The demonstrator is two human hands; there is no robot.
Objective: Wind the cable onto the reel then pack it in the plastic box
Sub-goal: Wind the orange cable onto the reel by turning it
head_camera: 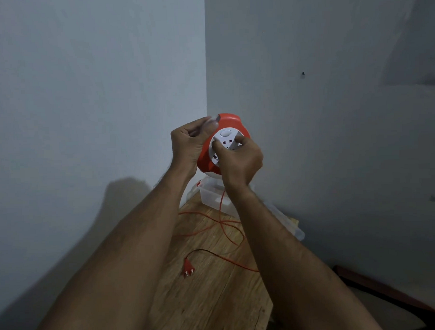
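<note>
Both bare forearms reach up from the bottom of the view toward the corner of two grey walls, and they meet at a round orange plastic cable reel (219, 145) that is held in the air above a narrow wooden table (206, 296).

The left hand (190, 144) grips the orange outer shell from the left side. Its fingers are curled around the rim, though the fingertips near the top are blurred and I cannot say exactly how they lie. I judge that this hand keeps the shell steady, so that only the middle part can turn.

The right hand (239, 159) is on the white round socket face (224, 142) in the centre of the reel. Its fingers are bent and pressed onto this white disc, with the thumb at the left and a finger at the right, as one pinches a knob for turning. This grip makes sense for winding the cable in by rotation.

A thin orange cable (223, 228) hangs down from the underside of the reel and lies in loose loops on the table. Its end, a red two-pin plug (188, 267), rests on the wood well apart from the reel. So much cable is still out that the winding seems to be at an early stage.

Behind the loops, against the wall, stands a clear plastic box (213, 194) with its opening upward, ready to receive the reel. A clear lid (287, 224) seems to lie just beside it, on the right.
</note>
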